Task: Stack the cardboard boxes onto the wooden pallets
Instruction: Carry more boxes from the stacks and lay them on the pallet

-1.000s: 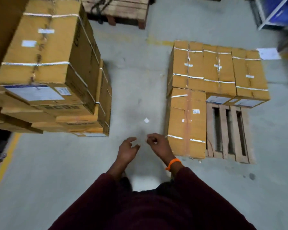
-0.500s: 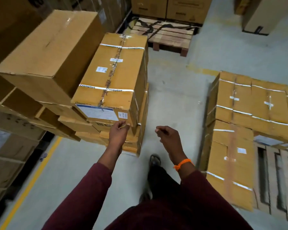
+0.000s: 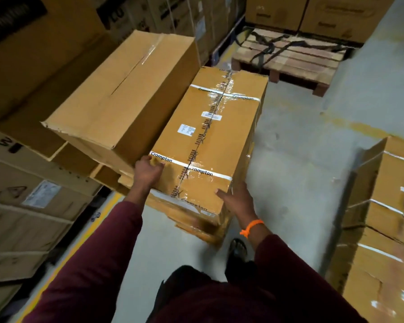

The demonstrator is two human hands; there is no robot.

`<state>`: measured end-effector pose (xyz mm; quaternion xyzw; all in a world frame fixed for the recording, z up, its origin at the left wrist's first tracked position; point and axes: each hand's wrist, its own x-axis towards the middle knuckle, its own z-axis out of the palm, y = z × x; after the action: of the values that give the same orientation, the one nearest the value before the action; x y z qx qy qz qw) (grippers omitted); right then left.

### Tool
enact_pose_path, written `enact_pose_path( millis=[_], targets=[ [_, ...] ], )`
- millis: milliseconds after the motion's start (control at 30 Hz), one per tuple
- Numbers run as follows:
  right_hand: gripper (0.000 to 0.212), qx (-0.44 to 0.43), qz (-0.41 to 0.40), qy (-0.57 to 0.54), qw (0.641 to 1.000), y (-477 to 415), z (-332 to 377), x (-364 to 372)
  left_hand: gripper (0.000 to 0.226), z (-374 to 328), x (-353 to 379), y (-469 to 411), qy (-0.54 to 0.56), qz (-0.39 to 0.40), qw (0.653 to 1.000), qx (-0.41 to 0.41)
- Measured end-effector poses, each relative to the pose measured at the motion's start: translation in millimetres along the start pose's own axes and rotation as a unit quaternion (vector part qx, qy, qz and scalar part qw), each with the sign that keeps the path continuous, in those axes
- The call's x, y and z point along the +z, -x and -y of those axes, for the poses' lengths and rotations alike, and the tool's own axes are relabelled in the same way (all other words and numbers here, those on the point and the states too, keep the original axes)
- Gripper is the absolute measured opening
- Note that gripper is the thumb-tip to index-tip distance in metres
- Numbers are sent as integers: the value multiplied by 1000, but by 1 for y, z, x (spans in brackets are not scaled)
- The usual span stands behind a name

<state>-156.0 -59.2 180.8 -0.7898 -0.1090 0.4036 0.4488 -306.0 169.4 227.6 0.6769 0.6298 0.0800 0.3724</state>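
A long taped cardboard box (image 3: 210,145) with white straps lies on top of a low stack of boxes in front of me. My left hand (image 3: 147,170) grips its near left edge, fingers curled over the top. My right hand (image 3: 237,198) clasps the near right corner, thumb on top and fingers down the side. At the right edge stand the strapped boxes stacked earlier (image 3: 383,217); the pallet beneath them is out of view.
A bigger plain carton (image 3: 126,89) leans on the stack just left of the box. Tall carton walls (image 3: 28,206) fill the left side. A wooden pallet with black straps (image 3: 289,57) sits at the back. A yellow floor line (image 3: 79,241) runs along the left.
I have turned from the loaded pallet and stepped to the stack on the left. Both hands, held free in front of me before, now hold the top box's near end.
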Motion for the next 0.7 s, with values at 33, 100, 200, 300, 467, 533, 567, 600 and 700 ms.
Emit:
enact_pose_path(
  millis=[33, 100, 200, 300, 467, 533, 567, 600, 700],
  targets=[
    [106, 8, 9, 14, 1000, -2, -1, -6, 70, 5, -2, -10, -19, 7, 1000, -7],
    [100, -2, 22, 37, 999, -4, -2, -19, 79, 14, -5, -27, -46, 12, 999, -15],
    [87, -24, 29, 25, 999, -7, -2, -32, 68, 10, -8, -31, -63, 51, 997, -6],
    [74, -6, 59, -83, 995, -9, -5, -29, 59, 6, -2, -27, -50, 119, 992, 17],
    [51, 37, -34, -129, 990, 3, 4, -27, 54, 12, -1, -7, 39, 135, 987, 73],
    [38, 48, -131, -146, 979, 11, 11, -29, 57, 15, 0, 5, 82, 141, 982, 99],
    [30, 52, -181, -135, 973, 13, 12, -31, 59, 15, 2, 10, 96, 141, 978, 119],
    [31, 58, -221, -114, 967, 15, 13, -35, 60, 13, 2, 17, 105, 143, 974, 141],
    [43, 78, -268, -57, 959, 31, 6, -49, 62, 0, 0, 40, 123, 156, 960, 197]
  ],
)
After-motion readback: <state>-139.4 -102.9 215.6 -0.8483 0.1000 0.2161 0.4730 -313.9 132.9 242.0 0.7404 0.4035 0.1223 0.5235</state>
